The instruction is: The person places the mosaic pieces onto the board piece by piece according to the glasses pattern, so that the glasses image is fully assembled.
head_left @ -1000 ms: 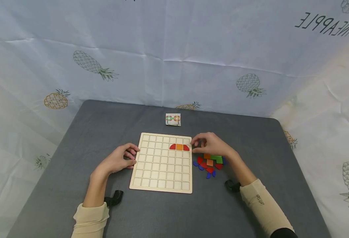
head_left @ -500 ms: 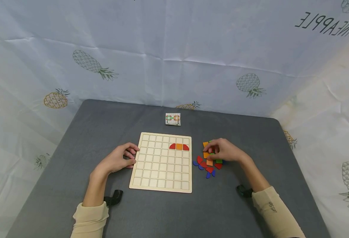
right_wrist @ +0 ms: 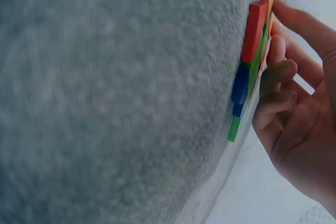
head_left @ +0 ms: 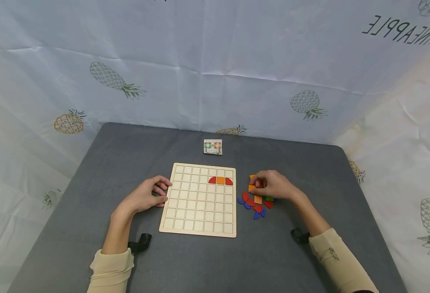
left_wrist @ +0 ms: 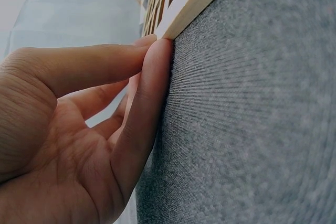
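A pale wooden grid board [head_left: 196, 207] lies on the table. One orange square [head_left: 220, 180] sits in its upper right cells, between two red rounded pieces, a left one [head_left: 212, 180] and a right one [head_left: 229, 181]. My left hand [head_left: 150, 194] touches the board's left edge with thumb and fingertips; the left wrist view shows them against the wooden edge [left_wrist: 197, 6]. Right of the board, my right hand [head_left: 275, 185] pinches an orange square tile [head_left: 252, 188] between thumb and forefinger, over the loose pieces. Part of the pile is hidden beneath that hand.
Loose pieces lie by the board's right edge: another orange square [head_left: 258, 200], several red ones [head_left: 258, 208], several blue ones [head_left: 256, 216] and green ones [head_left: 269, 198]. Behind the board lies a small pattern card [head_left: 212, 147]. A pineapple-print cloth [head_left: 200, 101] hangs beyond the grey table [head_left: 185, 264].
My right hand has gone from the board's right edge back to the loose pieces and taken hold of an orange square, shifting it slightly left. The left hand has stayed put.
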The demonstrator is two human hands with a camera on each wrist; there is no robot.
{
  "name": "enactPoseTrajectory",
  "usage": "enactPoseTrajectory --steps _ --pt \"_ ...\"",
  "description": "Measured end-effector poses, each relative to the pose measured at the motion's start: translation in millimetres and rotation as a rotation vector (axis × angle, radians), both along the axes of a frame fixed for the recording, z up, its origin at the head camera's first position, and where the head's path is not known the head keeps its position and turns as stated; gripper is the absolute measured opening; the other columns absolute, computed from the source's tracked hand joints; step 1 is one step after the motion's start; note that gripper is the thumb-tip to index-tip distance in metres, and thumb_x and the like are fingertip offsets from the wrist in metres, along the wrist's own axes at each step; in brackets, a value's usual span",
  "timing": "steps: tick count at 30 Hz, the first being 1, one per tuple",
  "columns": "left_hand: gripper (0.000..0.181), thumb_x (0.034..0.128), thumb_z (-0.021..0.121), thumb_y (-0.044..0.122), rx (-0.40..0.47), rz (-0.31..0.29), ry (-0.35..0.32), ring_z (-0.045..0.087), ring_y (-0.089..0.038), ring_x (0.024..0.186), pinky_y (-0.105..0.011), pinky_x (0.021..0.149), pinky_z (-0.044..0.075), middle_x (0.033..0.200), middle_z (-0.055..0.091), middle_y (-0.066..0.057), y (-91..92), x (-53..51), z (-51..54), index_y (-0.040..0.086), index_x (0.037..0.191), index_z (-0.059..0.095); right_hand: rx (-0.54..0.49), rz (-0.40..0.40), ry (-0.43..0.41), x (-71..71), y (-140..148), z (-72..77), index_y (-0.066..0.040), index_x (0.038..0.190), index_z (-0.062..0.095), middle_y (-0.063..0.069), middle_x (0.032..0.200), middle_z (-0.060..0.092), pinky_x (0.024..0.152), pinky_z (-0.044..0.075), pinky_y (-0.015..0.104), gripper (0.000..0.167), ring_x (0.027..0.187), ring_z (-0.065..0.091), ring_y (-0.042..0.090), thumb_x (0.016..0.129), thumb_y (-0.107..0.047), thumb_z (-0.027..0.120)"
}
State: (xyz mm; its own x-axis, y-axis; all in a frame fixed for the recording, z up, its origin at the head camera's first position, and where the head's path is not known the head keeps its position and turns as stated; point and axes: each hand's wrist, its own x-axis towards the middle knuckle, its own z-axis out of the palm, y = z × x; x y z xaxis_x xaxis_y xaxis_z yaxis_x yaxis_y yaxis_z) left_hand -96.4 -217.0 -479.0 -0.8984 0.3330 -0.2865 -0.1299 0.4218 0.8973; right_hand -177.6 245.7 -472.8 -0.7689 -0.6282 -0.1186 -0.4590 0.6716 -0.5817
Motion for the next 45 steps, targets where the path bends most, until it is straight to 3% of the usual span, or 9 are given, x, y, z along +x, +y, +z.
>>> enactPoseTrajectory --steps 5,9,13,20,35,42,45 --pt "0.039 0.0989 0.071 -0.005 0.011 0.002 -0.009 0.058 -0.026 0.098 -0.036 0.076 0.066 0.113 0.056 -0.020 0.8 0.5 -0.3 -0.005 0.136 0.058 -0.028 -0.015 0.016 -1.9 0 0.2 -0.012 0.113 0.081 0.002 0.101 0.075 0.059 0.047 0.024 0.027 0.063 0.051 0.005 0.092 -0.027 0.089" --pt "0.040 0.0990 0.072 -0.004 0.020 0.003 -0.016 0.058 -0.025 0.099 -0.036 0.077 0.067 0.114 0.055 -0.019 1.6 0.6 -0.4 -0.005 0.137 0.059 -0.061 0.005 -0.072 -4.5 3 2.0 -0.013 0.120 0.081 0.005 0.112 0.076 0.059 0.049 0.024 0.031 0.060 0.051 0.006 0.091 -0.019 0.089" --pt "0.040 0.0987 0.072 -0.004 0.017 0.006 -0.011 0.058 -0.026 0.099 -0.036 0.076 0.067 0.113 0.056 -0.019 1.8 0.5 -0.2 -0.005 0.136 0.059 -0.055 0.055 -0.138 -8.3 6 3.2 -0.013 0.125 0.079 0.006 0.112 0.073 0.060 0.048 0.024 0.035 0.061 0.050 0.006 0.092 -0.020 0.088" --pt "0.040 0.0983 0.072 -0.005 0.010 0.009 -0.003 0.059 -0.026 0.098 -0.036 0.075 0.067 0.113 0.056 -0.019 1.7 0.3 -0.4 -0.005 0.136 0.059 -0.049 0.106 -0.181 -18.1 8 3.2 -0.011 0.124 0.080 0.007 0.106 0.070 0.060 0.046 0.024 0.037 0.062 0.049 0.007 0.091 -0.021 0.090" --pt "0.040 0.0990 0.072 -0.004 0.016 0.005 -0.014 0.058 -0.026 0.099 -0.037 0.077 0.067 0.113 0.056 -0.019 1.3 1.2 0.0 -0.005 0.137 0.059 -0.117 0.093 -0.135 -13.8 5 0.4 -0.014 0.118 0.080 0.004 0.098 0.066 0.062 0.046 0.024 0.030 0.064 0.048 0.007 0.091 -0.023 0.090" --pt "0.040 0.0993 0.072 -0.004 0.008 0.004 -0.010 0.059 -0.026 0.098 -0.036 0.077 0.067 0.113 0.057 -0.020 0.6 1.3 0.3 -0.006 0.137 0.058 -0.147 0.077 -0.093 -10.2 -20 7.9 -0.023 0.119 0.079 0.003 0.100 0.067 0.063 0.046 0.024 0.029 0.066 0.050 0.009 0.092 -0.027 0.090" --pt "0.040 0.0993 0.072 -0.004 0.010 0.007 -0.012 0.059 -0.026 0.099 -0.036 0.077 0.067 0.113 0.057 -0.020 0.6 1.3 0.3 -0.006 0.137 0.058 -0.154 0.100 -0.078 -9.7 -34 8.1 -0.021 0.120 0.079 0.003 0.101 0.067 0.061 0.047 0.023 0.029 0.064 0.050 0.008 0.092 -0.024 0.089"
